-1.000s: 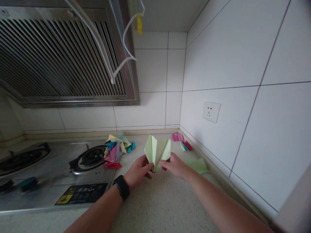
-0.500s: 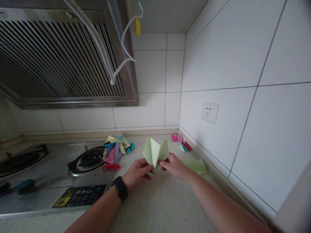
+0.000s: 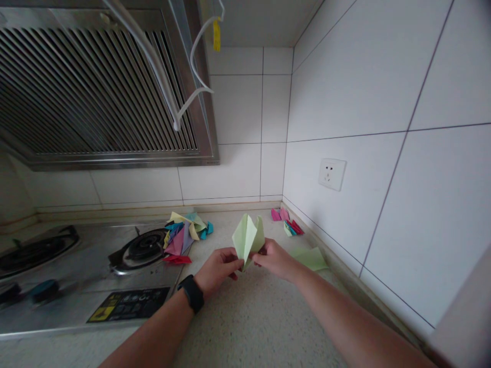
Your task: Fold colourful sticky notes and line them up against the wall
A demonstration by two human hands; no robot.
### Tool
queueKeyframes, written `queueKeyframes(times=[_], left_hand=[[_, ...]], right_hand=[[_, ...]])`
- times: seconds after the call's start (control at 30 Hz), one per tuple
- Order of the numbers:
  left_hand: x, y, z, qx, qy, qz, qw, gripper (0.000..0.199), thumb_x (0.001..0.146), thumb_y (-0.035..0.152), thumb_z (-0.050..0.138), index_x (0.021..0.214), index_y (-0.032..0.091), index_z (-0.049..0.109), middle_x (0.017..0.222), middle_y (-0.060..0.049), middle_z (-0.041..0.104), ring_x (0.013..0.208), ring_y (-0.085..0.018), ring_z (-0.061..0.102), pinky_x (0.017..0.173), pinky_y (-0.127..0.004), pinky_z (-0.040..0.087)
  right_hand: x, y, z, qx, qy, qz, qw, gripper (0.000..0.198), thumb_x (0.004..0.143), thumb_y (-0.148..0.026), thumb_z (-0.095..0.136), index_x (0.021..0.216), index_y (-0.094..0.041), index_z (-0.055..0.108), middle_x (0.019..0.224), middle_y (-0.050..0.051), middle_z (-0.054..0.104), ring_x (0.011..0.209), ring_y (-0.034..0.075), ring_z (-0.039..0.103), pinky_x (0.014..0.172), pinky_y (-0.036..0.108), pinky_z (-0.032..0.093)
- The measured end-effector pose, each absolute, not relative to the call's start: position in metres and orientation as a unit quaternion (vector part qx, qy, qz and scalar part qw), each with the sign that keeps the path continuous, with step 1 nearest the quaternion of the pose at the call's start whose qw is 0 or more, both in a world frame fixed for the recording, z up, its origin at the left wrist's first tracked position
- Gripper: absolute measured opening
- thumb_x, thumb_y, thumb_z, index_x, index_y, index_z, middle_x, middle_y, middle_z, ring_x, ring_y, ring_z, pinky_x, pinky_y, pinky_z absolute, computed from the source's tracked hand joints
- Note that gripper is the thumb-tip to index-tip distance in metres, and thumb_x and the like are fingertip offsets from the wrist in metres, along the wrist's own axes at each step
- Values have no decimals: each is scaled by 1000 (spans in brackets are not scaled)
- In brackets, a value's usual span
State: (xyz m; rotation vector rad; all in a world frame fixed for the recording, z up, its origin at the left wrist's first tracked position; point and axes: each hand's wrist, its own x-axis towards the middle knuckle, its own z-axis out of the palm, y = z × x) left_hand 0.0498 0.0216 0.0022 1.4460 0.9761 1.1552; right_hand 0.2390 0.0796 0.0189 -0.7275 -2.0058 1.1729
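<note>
Between my hands, just above the countertop [image 3: 249,317], is a folded piece of pale green paper [image 3: 244,237] with pointed flaps standing up. My left hand [image 3: 220,268] pinches its lower left part between thumb and fingers; a dark watch is on that wrist. My right hand [image 3: 272,259] grips the lower right part, its fingertips partly hidden behind the paper. Beyond my right wrist, a flat pale green sheet [image 3: 312,258] lies on the counter, partly covered by my forearm.
On the left, a pile of colourful folded papers [image 3: 184,235] overlaps the edge of the gas stove [image 3: 92,276]. Small pink and red folded papers [image 3: 293,227] lie by the right wall. A range hood [image 3: 115,166] and a hanging white cable [image 3: 195,66] are overhead.
The flaps of the green paper have drawn closer together, and it has turned slightly. Both hands keep their hold in nearly the same place. The view has tilted a little.
</note>
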Motion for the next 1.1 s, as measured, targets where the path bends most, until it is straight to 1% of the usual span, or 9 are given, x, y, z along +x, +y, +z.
queueKeyframes(times=[0.23,0.37,0.47,0.6,0.73,0.83,0.97,1.03,1.1], left_hand=[[49,22,3,597,410,479,497,32,75,37,69,94,11,65,79,-7,65,71,-16,60,53,-22,49],[52,16,8,573,381,491,534,33,77,34,68,102,13,63,86,-7,65,76,-17,61,55,-22,50],[54,12,11,552,367,492,564,35,78,35,67,105,14,61,92,-9,65,80,-19,64,58,-23,50],[53,12,11,552,372,500,554,38,76,36,69,106,14,61,96,-10,64,79,-18,64,59,-24,49],[51,16,6,552,388,509,535,36,75,35,69,103,14,62,94,-8,64,77,-17,63,57,-23,47],[50,19,4,547,400,509,530,32,76,34,68,101,14,62,91,-6,62,74,-15,62,56,-22,46],[47,21,4,535,429,519,510,27,75,35,67,93,14,62,82,-3,59,68,-12,58,52,-19,44],[45,23,5,529,446,525,496,27,74,36,67,89,15,62,80,-2,57,68,-12,57,51,-18,43],[43,24,5,523,456,534,483,27,72,38,68,86,15,62,77,-1,55,66,-12,56,49,-18,42]], right_hand=[[240,83,16,-298,-770,450,341,13,76,-24,61,81,-13,61,63,0,57,57,10,51,53,21,39],[240,83,15,-302,-758,459,351,15,76,-25,61,85,-13,60,65,0,57,59,11,53,54,21,41],[240,83,16,-295,-752,474,351,18,78,-27,61,88,-13,60,68,1,59,59,11,53,56,22,44],[240,86,15,-288,-753,472,357,19,79,-28,59,91,-13,59,74,2,60,59,10,53,55,22,43],[241,87,16,-292,-773,421,374,23,81,-27,57,101,-16,55,74,0,58,58,10,52,53,22,42],[243,88,19,-297,-780,363,413,28,80,-24,57,107,-18,50,86,1,59,62,10,53,56,22,44],[247,90,21,-310,-765,280,491,53,76,-24,61,122,-22,36,111,7,53,72,12,55,58,25,47],[250,92,23,-318,-752,233,528,65,75,-26,63,129,-23,28,116,10,49,78,15,55,58,27,48],[254,92,28,-320,-755,174,545,68,74,-26,63,131,-23,27,118,12,48,84,18,55,63,31,50]])
